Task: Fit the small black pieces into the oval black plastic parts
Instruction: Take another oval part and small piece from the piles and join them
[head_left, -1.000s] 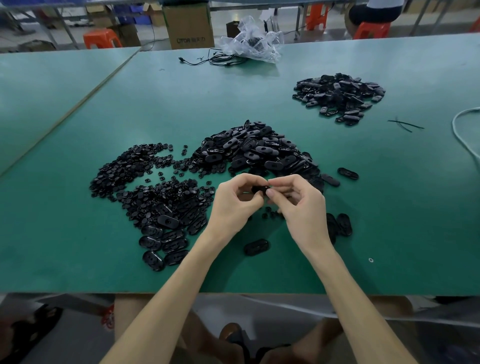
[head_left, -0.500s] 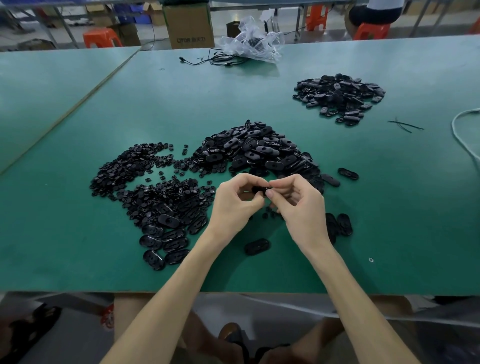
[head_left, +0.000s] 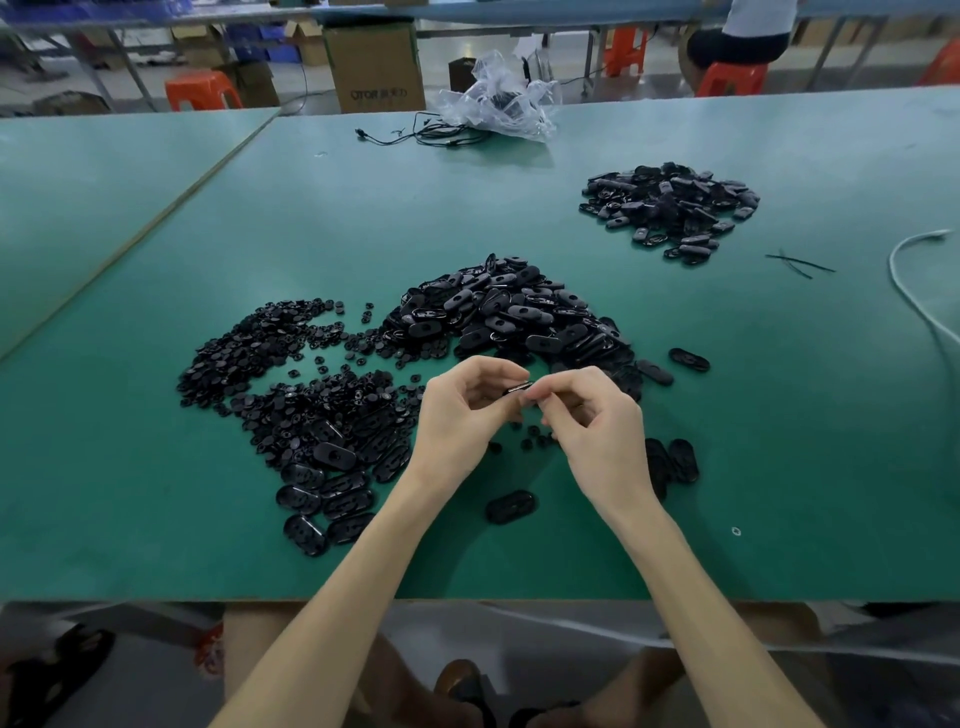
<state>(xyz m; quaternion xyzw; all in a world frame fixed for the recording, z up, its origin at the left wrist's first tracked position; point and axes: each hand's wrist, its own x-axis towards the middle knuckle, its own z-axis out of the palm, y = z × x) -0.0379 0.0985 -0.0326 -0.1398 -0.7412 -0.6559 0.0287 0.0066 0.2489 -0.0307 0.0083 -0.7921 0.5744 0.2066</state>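
Where the green table (head_left: 130, 519) runs off to the left, the small black pieces (head_left: 270, 358) lie in a loose drift, with a cluster of oval parts (head_left: 332, 493) at its near edge. Next over, the left hand (head_left: 462, 415) is raised above the table, fingers curled, thumb and fingertips pinching the left end of one oval black part (head_left: 517, 388). That part sits edge-on between the two hands — only a thin dark sliver of it shows. Whether a small piece is seated in it cannot be told. The right hand (head_left: 597, 426) pinches the part's other end, fingers curled in. Behind both hands, the main heap of ovals (head_left: 509, 317). A lone oval (head_left: 510, 506) lies on the table between the wrists; two more (head_left: 675, 460) sit just beside the right wrist. Far right — a separate heap (head_left: 670, 205), well apart, and a white cable (head_left: 904, 291).
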